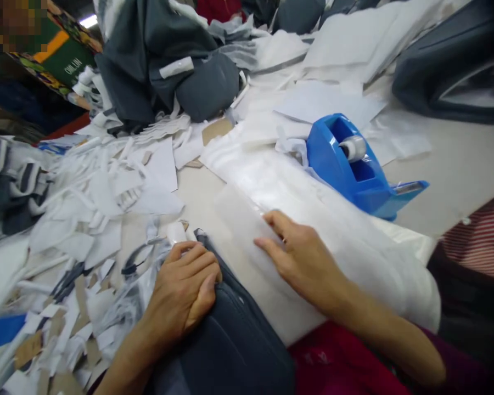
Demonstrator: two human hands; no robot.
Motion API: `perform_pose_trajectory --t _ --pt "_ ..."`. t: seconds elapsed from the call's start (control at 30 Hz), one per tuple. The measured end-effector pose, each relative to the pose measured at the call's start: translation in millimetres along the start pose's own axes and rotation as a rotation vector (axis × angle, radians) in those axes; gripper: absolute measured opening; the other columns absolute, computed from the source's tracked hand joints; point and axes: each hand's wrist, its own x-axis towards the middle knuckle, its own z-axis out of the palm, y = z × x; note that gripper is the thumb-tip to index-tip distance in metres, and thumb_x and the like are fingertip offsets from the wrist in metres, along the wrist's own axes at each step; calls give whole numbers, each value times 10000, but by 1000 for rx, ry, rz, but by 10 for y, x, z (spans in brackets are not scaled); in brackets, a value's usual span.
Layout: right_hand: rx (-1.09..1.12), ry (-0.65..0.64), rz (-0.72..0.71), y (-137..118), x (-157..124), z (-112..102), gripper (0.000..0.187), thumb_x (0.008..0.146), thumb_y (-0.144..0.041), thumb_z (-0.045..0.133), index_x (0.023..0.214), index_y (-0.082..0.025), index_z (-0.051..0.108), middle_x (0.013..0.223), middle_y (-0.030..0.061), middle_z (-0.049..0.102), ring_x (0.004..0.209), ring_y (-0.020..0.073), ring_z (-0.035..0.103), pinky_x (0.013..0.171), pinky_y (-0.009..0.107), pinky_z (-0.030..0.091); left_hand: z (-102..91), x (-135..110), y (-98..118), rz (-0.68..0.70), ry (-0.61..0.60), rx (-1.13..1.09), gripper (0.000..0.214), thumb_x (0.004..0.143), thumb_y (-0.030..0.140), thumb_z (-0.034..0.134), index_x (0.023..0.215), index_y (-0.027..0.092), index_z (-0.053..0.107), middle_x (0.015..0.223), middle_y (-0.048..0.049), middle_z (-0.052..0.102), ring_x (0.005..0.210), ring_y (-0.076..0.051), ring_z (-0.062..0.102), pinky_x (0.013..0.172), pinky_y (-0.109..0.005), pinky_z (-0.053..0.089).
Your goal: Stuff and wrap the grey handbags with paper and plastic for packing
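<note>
My left hand (184, 289) rests with curled fingers on the edge of a folded dark grey garment (230, 340) at the near edge of the table. My right hand (298, 258) lies on a stack of clear plastic bags (280, 186), fingers stretched out and pressing the top bag. The stack runs diagonally across the table from the middle to the near right. A blue tape dispenser (354, 170) stands just behind the bags, to the right of my right hand.
A heap of white paper strips and card scraps (94, 208) covers the left of the table. Grey garments (168, 60) are piled at the back, white sheets (337, 60) beside them. A dark object (456, 66) sits at the far right. Red striped cloth (486, 241) shows at the right edge.
</note>
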Motion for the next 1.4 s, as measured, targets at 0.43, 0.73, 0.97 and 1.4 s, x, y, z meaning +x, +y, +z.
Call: perform_pose_trajectory --t 0.43,0.73,0.97,1.4 --pt "143 -498 -78 181 -128 211 454 775 -74 531 1168 -272 643 1030 19 663 956 178 605 927 320 455 -11 -37 7 -73 -11 -21 319 888 139 284 713 190 546 727 -26 585 751 -173 507 921 -433 345" --pt "198 -680 -5 53 45 408 354 718 -76 555 992 -236 712 913 -15 716 871 180 627 866 281 450 -29 -52 20 -30 87 -31 310 881 125 302 696 182 543 675 -19 545 711 -166 502 865 -400 360" --pt "140 -578 -32 114 172 741 257 735 -103 559 948 -186 677 861 4 685 830 187 613 774 285 468 -32 -95 44 -61 99 -40 253 894 191 331 785 176 559 1136 -106 574 1096 -246 474 949 -430 357" --pt "-70 -438 -352 436 -820 -284 369 924 -93 385 1137 -261 635 1345 81 524 1171 161 550 957 285 482 -113 -70 53 6 -223 -243 276 931 239 309 1058 208 551 1166 -58 615 1079 -218 526 1056 -431 252"
